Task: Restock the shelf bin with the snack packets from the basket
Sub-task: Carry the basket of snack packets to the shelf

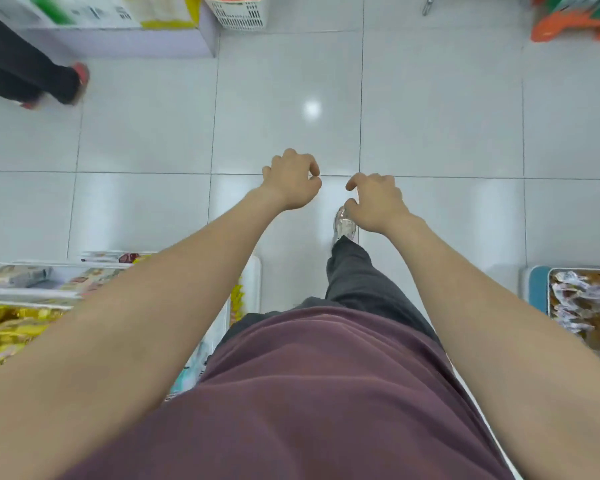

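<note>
Both my arms reach out over the white tiled floor. My left hand (pixel 291 181) and my right hand (pixel 374 202) hang side by side with loosely curled fingers and hold nothing. A white slotted basket (pixel 243 15) stands on the floor far ahead, with something orange at its top edge. At my left is a white shelf bin (pixel 253 282) with yellow snack packets (pixel 7 327). At my right, a teal-edged bin (pixel 537 289) holds brown and white packets (pixel 582 303).
Another person's legs and red shoes (pixel 49 81) stand at the far left, next to a low platform with cartons (pixel 84 15). An orange item (pixel 568 26) lies at the far right. My own foot (pixel 343 225) is stepping forward between the hands.
</note>
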`<state>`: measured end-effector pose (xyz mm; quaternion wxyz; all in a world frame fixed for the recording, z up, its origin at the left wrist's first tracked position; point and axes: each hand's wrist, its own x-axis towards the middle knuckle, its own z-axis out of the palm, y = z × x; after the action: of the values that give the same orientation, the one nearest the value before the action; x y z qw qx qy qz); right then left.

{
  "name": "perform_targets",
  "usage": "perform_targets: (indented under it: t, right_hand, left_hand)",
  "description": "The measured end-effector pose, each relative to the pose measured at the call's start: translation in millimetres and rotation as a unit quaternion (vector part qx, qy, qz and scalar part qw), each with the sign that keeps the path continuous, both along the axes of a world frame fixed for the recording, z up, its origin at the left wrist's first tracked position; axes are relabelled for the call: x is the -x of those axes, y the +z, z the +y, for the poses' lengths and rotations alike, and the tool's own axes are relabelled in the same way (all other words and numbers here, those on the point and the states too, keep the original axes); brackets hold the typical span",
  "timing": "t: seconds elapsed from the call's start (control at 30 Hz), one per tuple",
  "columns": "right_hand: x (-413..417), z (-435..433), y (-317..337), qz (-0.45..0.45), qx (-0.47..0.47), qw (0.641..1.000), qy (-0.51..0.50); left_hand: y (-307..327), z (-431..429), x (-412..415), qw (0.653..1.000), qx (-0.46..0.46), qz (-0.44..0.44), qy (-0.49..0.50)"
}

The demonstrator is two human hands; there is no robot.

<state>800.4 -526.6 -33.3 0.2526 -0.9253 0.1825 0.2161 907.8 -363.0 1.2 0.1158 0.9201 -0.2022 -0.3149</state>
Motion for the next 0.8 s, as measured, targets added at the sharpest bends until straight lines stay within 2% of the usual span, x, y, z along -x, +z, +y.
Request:
perform_targets:
  t: [0.17,0.27,0.47,0.67,0.8]
  right_hand:
    - [-139,-63,5,0.009,-0.036,0.999,-0.004]
    - [-225,-93,9,0.006,-0.061,0.998,0.015]
    - [-408,-125,17,-0.039,-0.064,0.997,0.022]
    - [-606,-134,-6,-0.022,-0.052,0.998,0.004]
    - [-720,-136,-9,-0.009,-0.055,0.998,-0.021]
  left_hand:
    - [11,-66,-131,1.000,-0.009,0.014,-0.004]
    - [18,-90,-213,0.999,0.019,0.027,0.018]
    - [12,-108,-382,0.989,0.083,0.054,0.106]
    - [-22,-113,-570,0.988,0.091,0.045,0.118]
    - [-22,-115,-686,0.988,0.090,0.045,0.116]
